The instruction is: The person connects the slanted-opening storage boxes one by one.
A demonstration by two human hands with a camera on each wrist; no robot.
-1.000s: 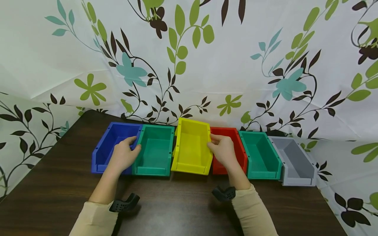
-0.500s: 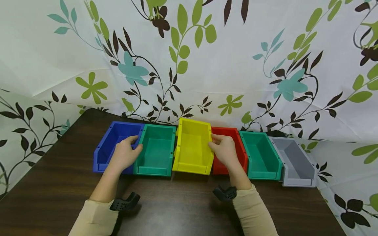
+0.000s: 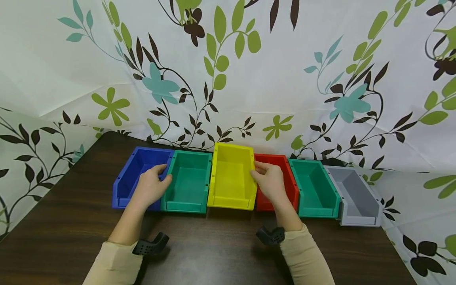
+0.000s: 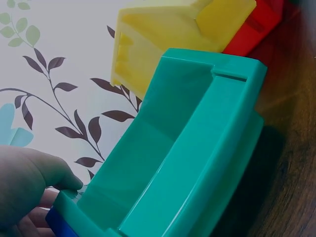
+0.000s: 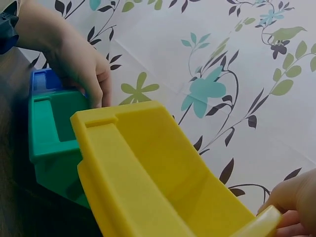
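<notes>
Rim pinches: yellow bin (image 3: 231, 174) between right fingers (image 3: 263, 167), green bin (image 3: 188, 174) between left fingers (image 3: 158, 170).

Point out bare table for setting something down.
Free: table in front of the yellow bin, between left sleeve and right sleeve; also outside them, up to blue bin and gray bin. Crowded: blue bin through gray bin, with left grip and right grip there.
</notes>
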